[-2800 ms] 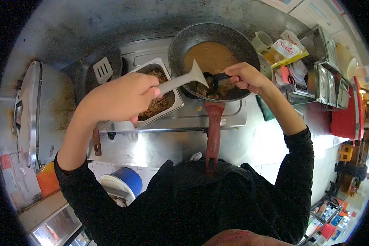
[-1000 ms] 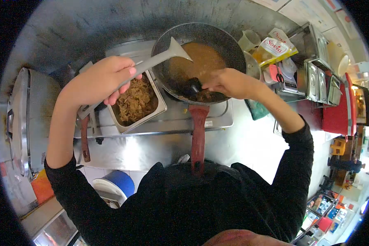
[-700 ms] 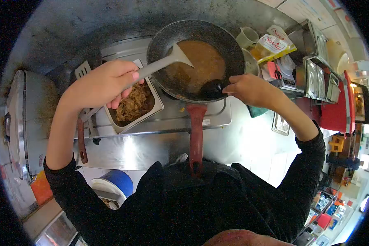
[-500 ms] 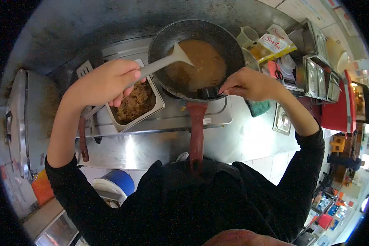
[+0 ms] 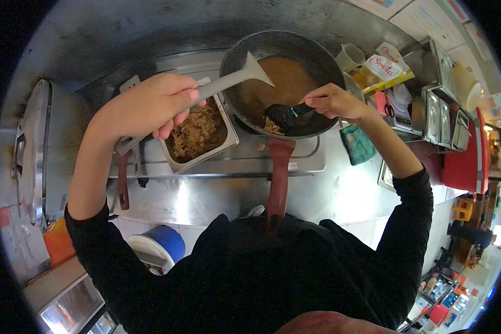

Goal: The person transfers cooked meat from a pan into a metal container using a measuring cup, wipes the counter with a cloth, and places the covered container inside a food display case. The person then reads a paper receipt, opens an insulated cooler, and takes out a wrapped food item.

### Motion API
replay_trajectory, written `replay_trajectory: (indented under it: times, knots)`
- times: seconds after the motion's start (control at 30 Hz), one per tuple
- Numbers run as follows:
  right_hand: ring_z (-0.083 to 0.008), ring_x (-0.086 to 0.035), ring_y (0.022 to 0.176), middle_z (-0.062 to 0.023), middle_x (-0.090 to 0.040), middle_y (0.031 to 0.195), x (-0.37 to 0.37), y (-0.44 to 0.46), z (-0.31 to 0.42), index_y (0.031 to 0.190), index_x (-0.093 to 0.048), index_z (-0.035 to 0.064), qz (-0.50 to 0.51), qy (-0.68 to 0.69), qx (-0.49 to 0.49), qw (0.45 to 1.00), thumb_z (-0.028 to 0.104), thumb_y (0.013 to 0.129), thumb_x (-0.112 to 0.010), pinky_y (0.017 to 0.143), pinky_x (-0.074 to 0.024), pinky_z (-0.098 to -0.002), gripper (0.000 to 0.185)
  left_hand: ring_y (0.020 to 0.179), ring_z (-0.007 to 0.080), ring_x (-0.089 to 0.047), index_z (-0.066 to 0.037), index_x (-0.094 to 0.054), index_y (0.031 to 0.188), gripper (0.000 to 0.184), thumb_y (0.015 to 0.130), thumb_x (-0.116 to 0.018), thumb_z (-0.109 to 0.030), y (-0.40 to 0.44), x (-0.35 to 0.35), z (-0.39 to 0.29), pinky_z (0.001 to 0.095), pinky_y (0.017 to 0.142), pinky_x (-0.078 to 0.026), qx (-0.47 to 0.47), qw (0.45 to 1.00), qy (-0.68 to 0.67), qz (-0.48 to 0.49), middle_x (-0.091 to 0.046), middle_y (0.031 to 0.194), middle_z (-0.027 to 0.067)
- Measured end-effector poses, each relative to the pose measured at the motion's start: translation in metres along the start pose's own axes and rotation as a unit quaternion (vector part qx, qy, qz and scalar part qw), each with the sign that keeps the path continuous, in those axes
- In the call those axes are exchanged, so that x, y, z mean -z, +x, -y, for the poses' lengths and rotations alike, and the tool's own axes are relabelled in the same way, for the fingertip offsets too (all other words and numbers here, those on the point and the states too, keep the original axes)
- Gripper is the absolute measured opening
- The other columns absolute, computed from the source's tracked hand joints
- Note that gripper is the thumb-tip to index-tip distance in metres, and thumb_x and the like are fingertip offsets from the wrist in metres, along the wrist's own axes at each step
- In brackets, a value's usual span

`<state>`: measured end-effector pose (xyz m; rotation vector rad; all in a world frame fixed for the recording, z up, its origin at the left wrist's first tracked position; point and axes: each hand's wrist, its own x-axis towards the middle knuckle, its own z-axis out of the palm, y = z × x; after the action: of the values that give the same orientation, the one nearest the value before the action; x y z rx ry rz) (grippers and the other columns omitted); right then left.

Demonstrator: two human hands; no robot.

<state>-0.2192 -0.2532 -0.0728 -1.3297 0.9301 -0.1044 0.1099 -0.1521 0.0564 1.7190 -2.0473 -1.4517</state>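
Observation:
My left hand (image 5: 156, 106) is closed round the handle of a grey spatula (image 5: 228, 82), its flat blade hanging over the dark wok-like pan (image 5: 228, 55). Brown broth (image 5: 284, 75) fills the bottom of that pan. In my right hand (image 5: 333, 102) the short handle of a black scoop (image 5: 281, 118) is pinched; its round bowl, facing up, sits low inside the pan's near side. Bits of brown food (image 5: 273, 127) lie beside the scoop. Left of the pan, a steel container (image 5: 228, 142) holds shredded brown food (image 5: 197, 133).
The pan's red handle (image 5: 280, 172) points toward my body over the stove (image 5: 312, 158). To the right are a green cloth (image 5: 357, 145), a clear jug (image 5: 350, 57), a yellow-and-white bag (image 5: 385, 67) and steel containers (image 5: 440, 119). A turner with a red handle (image 5: 123, 181) lies at the left.
The scoop has turned so its bowl's inside shows, and my right hand has lifted away from the pan's near rim. My left hand still holds the spatula. The view has shifted slightly.

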Motion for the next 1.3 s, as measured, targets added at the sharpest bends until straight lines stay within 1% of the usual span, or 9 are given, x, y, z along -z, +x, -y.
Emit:
replay_trajectory:
  times: [0.3, 0.6, 0.7, 0.83, 0.93, 1.07, 1.13, 1.23, 1.3]
  knots:
    - [-0.0013, -0.027, 0.044, 0.0075, -0.035, 0.055, -0.027, 0.011, 0.004, 0.096, -0.06, 0.0015, -0.08, 0.065, -0.009, 0.995, 0.017, 0.085, -0.055, 0.038, -0.0185, -0.0179, 0.02, 0.04, 0.0074, -0.044, 0.001, -0.054, 0.093, 0.027, 0.09, -0.037, -0.02, -0.014, -0.001, -0.013, 0.0215, 0.038, -0.036, 0.06, 0.998, -0.002, 0.028, -0.046, 0.061, 0.0002]
    - [-0.0025, -0.037, 0.047, 0.0034, -0.045, 0.058, -0.078, 0.001, 0.02, 0.099, -0.059, 0.001, -0.157, 0.063, 0.04, 0.985, 0.014, 0.086, -0.051, 0.04, -0.0256, -0.0164, 0.02, 0.038, 0.0049, -0.04, -0.002, -0.054, 0.094, 0.033, 0.092, -0.038, -0.03, -0.018, 0.007, 0.007, 0.0181, 0.034, -0.032, -0.013, 0.998, -0.015, -0.057, -0.044, 0.06, -0.0014]
    - [-0.0055, -0.041, 0.047, 0.0013, -0.048, 0.057, -0.084, 0.012, 0.02, 0.097, -0.061, 0.0007, -0.164, 0.105, 0.061, 0.979, 0.016, 0.084, -0.054, 0.041, -0.0308, -0.0185, 0.02, 0.042, 0.0064, -0.044, 0.001, -0.054, 0.095, 0.03, 0.091, -0.038, -0.025, -0.019, 0.012, -0.001, 0.0207, 0.04, -0.036, -0.005, 0.999, 0.013, -0.053, -0.046, 0.062, -0.0005]
    - [-0.0061, -0.045, 0.048, -0.0003, -0.051, 0.059, -0.087, 0.023, 0.026, 0.097, -0.062, -0.0001, -0.199, 0.094, 0.105, 0.97, 0.018, 0.084, -0.056, 0.042, -0.0342, -0.0198, 0.023, 0.038, 0.0031, -0.039, -0.003, -0.055, 0.096, 0.032, 0.092, -0.039, -0.031, -0.021, 0.011, 0.004, 0.0171, 0.034, -0.03, -0.042, 0.995, -0.002, -0.088, -0.043, 0.059, -0.0039]
    - [-0.0134, -0.052, 0.05, -0.0059, -0.055, 0.06, -0.096, 0.022, 0.036, 0.099, -0.062, -0.0017, -0.223, -0.019, 0.157, 0.962, 0.017, 0.084, -0.055, 0.045, -0.0403, -0.0254, 0.025, 0.038, 0.0021, -0.038, -0.004, -0.055, 0.097, 0.033, 0.092, -0.039, -0.032, -0.027, 0.018, 0.001, 0.0164, 0.033, -0.029, -0.057, 0.993, -0.006, -0.1, -0.043, 0.06, -0.0043]
    - [-0.0321, -0.059, 0.066, -0.0175, -0.059, 0.073, -0.143, 0.021, 0.048, 0.1, -0.061, -0.0003, -0.202, -0.298, 0.355, 0.863, 0.012, 0.08, -0.053, 0.062, -0.0491, -0.0362, 0.024, 0.038, 0.0007, -0.037, -0.004, -0.055, 0.097, 0.034, 0.092, -0.04, -0.034, -0.031, 0.024, -0.002, 0.0156, 0.033, -0.029, -0.089, 0.99, -0.03, -0.101, -0.043, 0.06, -0.0051]
    - [-0.0315, -0.059, 0.069, -0.0163, -0.058, 0.076, -0.152, 0.03, 0.041, 0.103, -0.059, 0.0033, -0.156, -0.436, 0.444, 0.768, 0.009, 0.077, -0.054, 0.064, -0.0496, -0.0381, 0.027, 0.037, 0.0006, -0.037, -0.003, -0.055, 0.098, 0.035, 0.092, -0.04, -0.034, -0.033, 0.026, -0.005, 0.0155, 0.033, -0.029, -0.104, 0.989, -0.022, -0.099, -0.043, 0.06, -0.005]
    - [-0.0319, -0.058, 0.071, -0.0151, -0.057, 0.078, -0.156, 0.028, 0.04, 0.105, -0.057, 0.0058, -0.161, -0.497, 0.447, 0.726, 0.007, 0.074, -0.053, 0.064, -0.0496, -0.0391, 0.031, 0.037, 0.001, -0.036, -0.003, -0.055, 0.097, 0.035, 0.092, -0.04, -0.034, -0.035, 0.023, -0.003, 0.016, 0.033, -0.028, -0.085, 0.989, -0.048, -0.11, -0.043, 0.06, -0.0048]
    - [-0.0316, -0.058, 0.07, -0.0154, -0.056, 0.076, -0.146, 0.023, 0.041, 0.103, -0.059, 0.006, -0.171, -0.45, 0.429, 0.764, 0.008, 0.077, -0.053, 0.062, -0.0488, -0.038, 0.027, 0.037, 0.0013, -0.037, -0.003, -0.055, 0.098, 0.035, 0.092, -0.04, -0.034, -0.038, 0.025, -0.002, 0.0162, 0.033, -0.028, -0.082, 0.991, -0.037, -0.099, -0.043, 0.06, -0.0045]
